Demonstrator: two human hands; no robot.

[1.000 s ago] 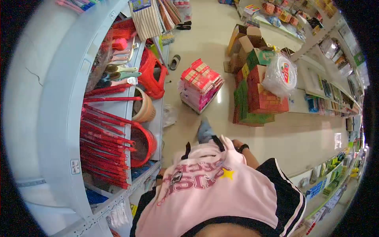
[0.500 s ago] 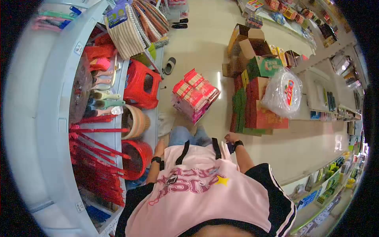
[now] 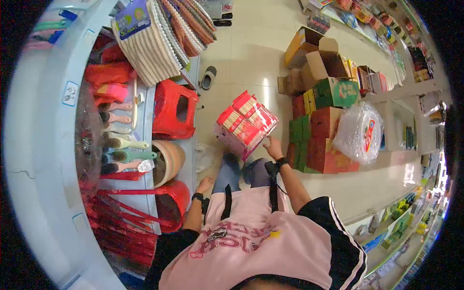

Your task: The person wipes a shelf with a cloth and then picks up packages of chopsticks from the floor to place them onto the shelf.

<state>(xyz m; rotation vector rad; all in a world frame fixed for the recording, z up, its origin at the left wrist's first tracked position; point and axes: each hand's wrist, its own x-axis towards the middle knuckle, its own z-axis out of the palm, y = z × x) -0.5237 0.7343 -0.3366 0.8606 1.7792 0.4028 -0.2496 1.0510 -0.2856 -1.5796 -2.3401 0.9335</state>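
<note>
In front of my legs on the floor stands an open carton (image 3: 231,145) packed with red-and-clear packets of thin pale sticks (image 3: 247,118). My right hand (image 3: 274,148), a dark band at its wrist, is at the carton's near right corner, fingers stretched toward its side. Beside my left knee hangs my left hand (image 3: 205,185), well short of the carton, its fingers turned away from view. It is nearest to the shelf edge and a whitish bag (image 3: 205,157) on the floor.
On the left, a shelf holds brushes (image 3: 128,155), a red plastic stool (image 3: 174,110), a beige pot (image 3: 169,162) and a red bucket (image 3: 175,205). Stacked cartons (image 3: 325,116) and a plastic-wrapped white bundle (image 3: 358,133) stand at right. A lone shoe (image 3: 209,78) lies beyond.
My right hand has moved forward from beside my thigh to the carton's corner. My left hand has shifted slightly but stays low by the shelf. The view has moved closer to the carton.
</note>
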